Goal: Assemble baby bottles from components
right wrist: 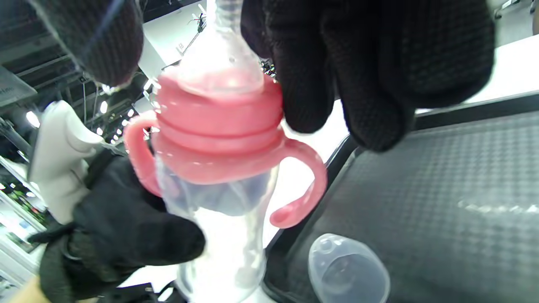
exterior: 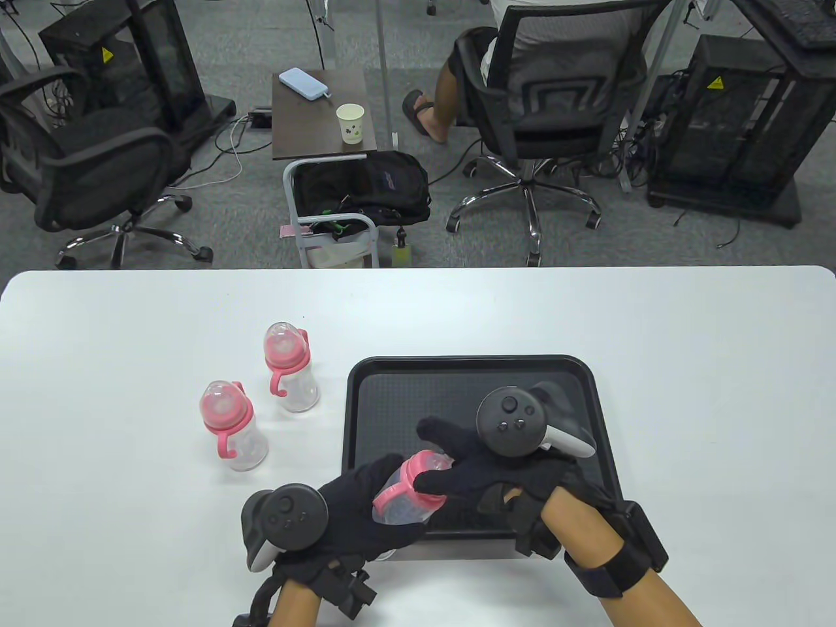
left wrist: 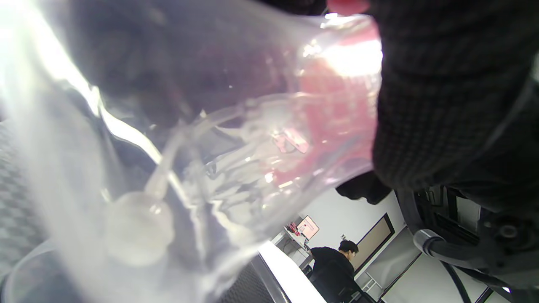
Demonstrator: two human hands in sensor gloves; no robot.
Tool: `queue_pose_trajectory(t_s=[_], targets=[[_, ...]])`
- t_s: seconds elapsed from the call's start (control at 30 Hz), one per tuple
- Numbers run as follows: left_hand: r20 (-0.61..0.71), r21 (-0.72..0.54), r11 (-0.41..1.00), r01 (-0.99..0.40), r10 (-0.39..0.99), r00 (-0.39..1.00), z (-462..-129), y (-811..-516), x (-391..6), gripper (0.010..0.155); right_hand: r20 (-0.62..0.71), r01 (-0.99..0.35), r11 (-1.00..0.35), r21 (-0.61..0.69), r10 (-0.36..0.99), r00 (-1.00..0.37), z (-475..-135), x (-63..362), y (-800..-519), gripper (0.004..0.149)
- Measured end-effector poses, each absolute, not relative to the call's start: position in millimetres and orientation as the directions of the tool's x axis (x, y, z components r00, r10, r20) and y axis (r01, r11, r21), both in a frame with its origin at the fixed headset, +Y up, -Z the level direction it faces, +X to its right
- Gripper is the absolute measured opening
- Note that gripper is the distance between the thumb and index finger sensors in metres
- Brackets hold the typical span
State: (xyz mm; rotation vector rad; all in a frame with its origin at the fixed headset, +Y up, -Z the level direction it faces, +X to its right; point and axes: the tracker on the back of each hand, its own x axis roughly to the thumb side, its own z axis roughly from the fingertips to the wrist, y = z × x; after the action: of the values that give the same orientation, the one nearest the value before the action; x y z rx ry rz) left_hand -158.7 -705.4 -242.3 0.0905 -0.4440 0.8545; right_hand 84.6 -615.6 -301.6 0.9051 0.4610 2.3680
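Over the tray's [exterior: 366, 392] near edge, the left hand [exterior: 356, 516] grips the tilted bottle's [exterior: 408, 499] clear body while the right hand's [exterior: 486, 473] fingers [right wrist: 303, 84] curl round its pink collar [right wrist: 219, 126].

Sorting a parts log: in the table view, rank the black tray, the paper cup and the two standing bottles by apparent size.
1. Tray, by far the largest.
2. Near bottle and far bottle: look alike, so not ranked apart; the near one only seems slightly bigger.
3. Cup, smallest, though farther from the camera, so uncertain.
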Motion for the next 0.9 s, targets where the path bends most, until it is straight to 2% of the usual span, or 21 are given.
queue_pose_trajectory(t_s=[0.17,0.27,0.4,0.5,0.6,0.63,0.7,0.83,0.9], targets=[[0.411,-0.109,0.647,-0.754,0.720,0.559,-243,-706,-160,0.101,0.574,-0.256,-0.815,0.519,0.555,-0.602,-300,80,-614,0.086],[0.412,-0.103,0.662,-0.742,0.708,0.574,-243,-706,-159,0.101,0.597,-0.239,-0.831,0.502,0.533,-0.599,-299,74,-617,0.079],[0.422,-0.064,0.687,-0.724,0.676,0.604,-241,-704,-161,0.100,0.581,-0.281,-0.823,0.494,0.553,-0.597,-302,70,-622,0.079],[0.416,-0.075,0.677,-0.732,0.688,0.595,-242,-703,-161,0.100,0.605,-0.354,-0.838,0.416,0.546,-0.580,-305,74,-623,0.083],[0.405,-0.053,0.663,-0.746,0.698,0.591,-242,-700,-165,0.101,0.560,-0.434,-0.768,0.472,0.641,-0.525,-308,81,-627,0.090],[0.398,-0.048,0.666,-0.745,0.697,0.597,-242,-701,-167,0.101,0.532,-0.497,-0.714,0.493,0.700,-0.476,-310,84,-628,0.093],[0.379,-0.042,0.663,-0.747,0.703,0.602,-244,-704,-172,0.101,0.514,-0.571,-0.664,0.482,0.742,-0.430,-316,92,-630,0.094],[0.346,-0.010,0.643,-0.766,0.721,0.601,-246,-704,-181,0.101,0.492,-0.556,-0.706,0.439,0.707,-0.508,-326,106,-640,0.094],[0.335,0.014,0.627,-0.779,0.731,0.595,-247,-703,-187,0.101,0.453,-0.476,-0.747,0.465,0.662,-0.597,-330,107,-654,0.093]])
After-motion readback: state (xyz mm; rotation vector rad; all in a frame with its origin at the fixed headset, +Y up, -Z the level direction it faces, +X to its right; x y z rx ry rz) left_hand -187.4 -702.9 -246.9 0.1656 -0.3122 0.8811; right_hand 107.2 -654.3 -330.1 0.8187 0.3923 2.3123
